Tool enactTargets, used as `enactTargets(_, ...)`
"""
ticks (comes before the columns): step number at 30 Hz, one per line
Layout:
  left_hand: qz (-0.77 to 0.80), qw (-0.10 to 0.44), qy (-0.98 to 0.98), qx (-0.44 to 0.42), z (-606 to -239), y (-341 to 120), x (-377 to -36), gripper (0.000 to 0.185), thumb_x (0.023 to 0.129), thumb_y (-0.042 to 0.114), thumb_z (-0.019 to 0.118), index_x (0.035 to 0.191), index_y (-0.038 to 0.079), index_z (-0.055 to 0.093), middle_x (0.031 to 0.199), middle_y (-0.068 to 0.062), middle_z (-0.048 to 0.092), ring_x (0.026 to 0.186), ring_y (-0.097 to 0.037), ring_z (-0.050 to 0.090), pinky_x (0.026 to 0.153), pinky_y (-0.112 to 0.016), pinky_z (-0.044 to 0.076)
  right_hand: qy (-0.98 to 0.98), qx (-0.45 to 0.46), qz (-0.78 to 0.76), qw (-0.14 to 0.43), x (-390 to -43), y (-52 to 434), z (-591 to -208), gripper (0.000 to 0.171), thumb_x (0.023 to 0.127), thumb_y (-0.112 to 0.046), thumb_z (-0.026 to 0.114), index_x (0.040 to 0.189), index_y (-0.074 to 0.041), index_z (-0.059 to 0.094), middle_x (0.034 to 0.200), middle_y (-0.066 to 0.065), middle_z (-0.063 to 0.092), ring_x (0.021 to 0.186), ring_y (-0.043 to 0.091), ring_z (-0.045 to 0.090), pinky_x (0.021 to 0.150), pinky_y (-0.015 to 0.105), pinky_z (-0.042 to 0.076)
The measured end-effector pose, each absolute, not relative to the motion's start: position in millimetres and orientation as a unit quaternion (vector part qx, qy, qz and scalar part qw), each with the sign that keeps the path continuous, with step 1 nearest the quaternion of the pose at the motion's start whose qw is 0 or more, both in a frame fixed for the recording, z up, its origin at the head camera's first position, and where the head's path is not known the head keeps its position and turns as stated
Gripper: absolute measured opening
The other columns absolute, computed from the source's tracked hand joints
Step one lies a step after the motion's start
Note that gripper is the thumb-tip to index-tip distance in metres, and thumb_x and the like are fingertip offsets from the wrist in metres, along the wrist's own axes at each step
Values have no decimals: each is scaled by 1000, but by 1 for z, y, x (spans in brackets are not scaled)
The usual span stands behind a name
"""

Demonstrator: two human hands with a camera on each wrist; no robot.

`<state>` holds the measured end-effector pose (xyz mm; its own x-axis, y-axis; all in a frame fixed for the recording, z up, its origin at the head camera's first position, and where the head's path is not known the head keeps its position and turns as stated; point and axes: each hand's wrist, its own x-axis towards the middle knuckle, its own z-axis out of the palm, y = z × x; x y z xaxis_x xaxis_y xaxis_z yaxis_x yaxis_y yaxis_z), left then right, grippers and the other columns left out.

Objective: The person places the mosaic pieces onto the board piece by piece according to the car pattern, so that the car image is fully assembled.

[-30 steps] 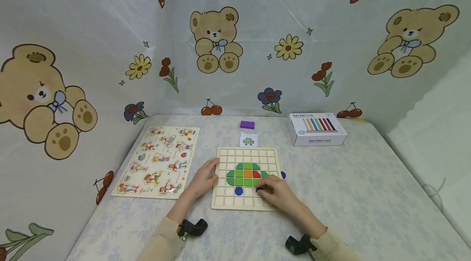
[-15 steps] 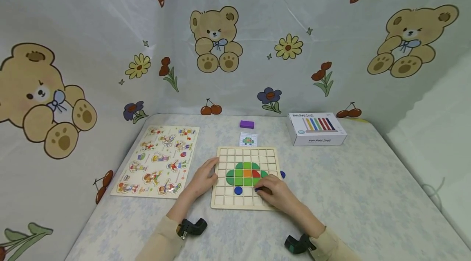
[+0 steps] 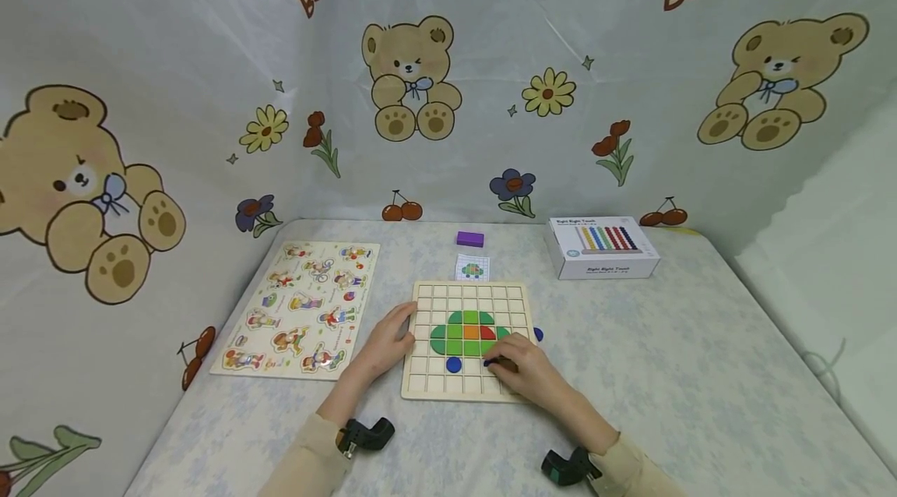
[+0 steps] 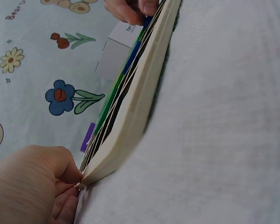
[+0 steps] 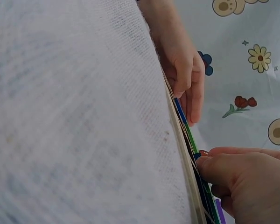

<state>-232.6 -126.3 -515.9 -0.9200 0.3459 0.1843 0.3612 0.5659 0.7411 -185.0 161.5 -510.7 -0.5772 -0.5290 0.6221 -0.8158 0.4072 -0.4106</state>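
Note:
A square wooden grid board (image 3: 427, 382) lies on the table, with green, orange and red pieces forming a car-like picture in its cells. Below them sits a blue disc (image 3: 454, 365). My left hand (image 3: 385, 341) rests against the board's left edge, its fingers fairly straight in the right wrist view. Over the lower right cells, my right hand (image 3: 527, 366) pinches a second blue disc (image 5: 197, 156) between thumb and index finger. That disc is mostly hidden by the fingertips. Beyond the board's right edge, another blue piece (image 3: 538, 334) shows partly.
A pattern card (image 3: 473, 268) lies just behind the board, with a purple block (image 3: 470, 239) farther back. To the left is a puzzle board (image 3: 301, 310) with figure pictures. A white box (image 3: 604, 249) stands at the back right. Patterned cloth hangs behind the table.
The right fingers and the pinched blue disc have shifted very slightly to the left. My left hand keeps its place at the board's edge.

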Motion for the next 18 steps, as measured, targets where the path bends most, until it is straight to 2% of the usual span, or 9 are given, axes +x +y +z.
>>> enactTargets(9, -422, 10, -884, -201, -511, -127, -233, 58, 86, 0, 53, 141, -6, 38, 143, -20, 38, 134, -33, 31, 109, -44, 27, -838, 384, 339, 187, -185, 158, -508, 17, 75, 2, 75, 88, -8, 70, 89, 2, 65, 86, 16, 59, 72, 26, 51)
enactTargets(18, -429, 9, -881, -199, -514, -126, -231, 57, 86, 0, 53, 141, -6, 38, 143, -20, 38, 134, -34, 31, 108, -45, 27, -845, 361, 359, 164, -181, 159, -506, 17, 76, -2, 76, 91, -8, 70, 91, 1, 66, 87, 15, 59, 73, 27, 52)
